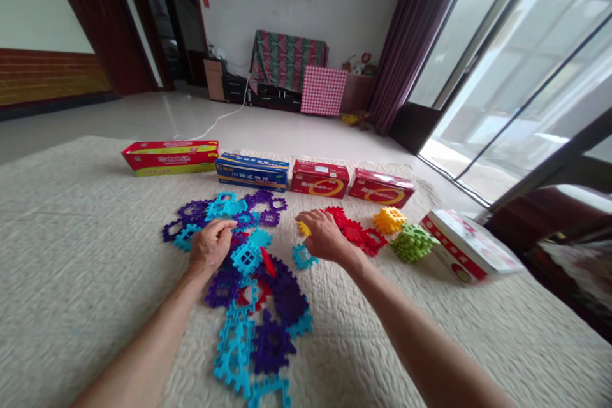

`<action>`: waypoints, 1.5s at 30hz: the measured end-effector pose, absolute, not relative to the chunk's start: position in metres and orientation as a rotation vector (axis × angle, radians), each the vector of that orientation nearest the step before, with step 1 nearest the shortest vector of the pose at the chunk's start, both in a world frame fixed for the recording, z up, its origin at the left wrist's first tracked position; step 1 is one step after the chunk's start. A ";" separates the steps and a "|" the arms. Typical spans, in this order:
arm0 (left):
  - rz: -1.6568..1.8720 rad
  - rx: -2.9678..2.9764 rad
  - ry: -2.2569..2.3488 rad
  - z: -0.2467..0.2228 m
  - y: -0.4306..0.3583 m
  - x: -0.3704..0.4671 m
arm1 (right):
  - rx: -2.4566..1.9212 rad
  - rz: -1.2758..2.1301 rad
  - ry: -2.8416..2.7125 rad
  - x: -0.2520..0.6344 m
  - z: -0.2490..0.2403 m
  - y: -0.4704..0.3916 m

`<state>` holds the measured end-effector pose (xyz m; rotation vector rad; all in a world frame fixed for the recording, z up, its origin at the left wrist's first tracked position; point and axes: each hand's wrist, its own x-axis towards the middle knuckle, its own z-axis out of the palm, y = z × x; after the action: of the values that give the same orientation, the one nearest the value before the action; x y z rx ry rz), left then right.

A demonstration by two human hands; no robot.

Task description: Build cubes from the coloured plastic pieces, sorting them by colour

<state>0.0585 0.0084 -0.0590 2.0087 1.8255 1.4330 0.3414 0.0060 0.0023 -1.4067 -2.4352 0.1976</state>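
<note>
My left hand (213, 243) is closed at the left side of a loose heap of toothed plastic building tiles. Its fingertips are beside a purple building tile (270, 218) and a light blue building tile (227, 205); what they hold, if anything, is hidden. My right hand (324, 236) is bent over a yellow building tile (303, 228), its fingers closed round it and covering most of it. Just below that hand lies a light blue building tile (302, 257). Red building tiles (352, 231) spread to its right. Farther right are a yellow stack (389, 220) and a green stack (413, 242).
Behind the tiles stand a red and green box (172, 158), a blue box (252, 172) and two red boxes (319, 180). A white and red box (471, 247) sits at the right. Everything rests on a beige quilted mat (109, 236).
</note>
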 end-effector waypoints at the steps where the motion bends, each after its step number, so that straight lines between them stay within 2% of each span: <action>1: 1.433 2.010 1.825 -0.059 0.008 0.059 | -1.432 0.133 -2.497 0.347 0.003 0.009; 10: 1.392 2.041 1.833 -0.059 0.008 0.058 | -1.609 0.165 -2.664 0.350 0.015 0.025; 16: 1.350 2.023 1.878 -0.061 0.009 0.053 | -1.437 0.206 -2.507 0.360 0.026 0.023; 20: 1.329 2.033 1.911 -0.065 0.011 0.050 | -1.374 0.164 -2.286 0.404 0.051 0.024; 25: 1.358 2.023 1.932 -0.072 0.014 0.045 | -1.679 0.030 -2.037 0.489 0.072 0.029; 31: 1.313 2.022 1.949 -0.077 0.016 0.040 | -1.841 0.108 -2.049 0.546 0.071 0.036; 45: 1.283 2.029 1.984 -0.075 0.016 0.038 | -1.951 0.191 -2.154 0.555 0.068 0.030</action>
<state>0.0384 0.0157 -0.0753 2.0288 1.9835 1.2834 0.5555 0.0302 0.0680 -1.9513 -2.1543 0.1912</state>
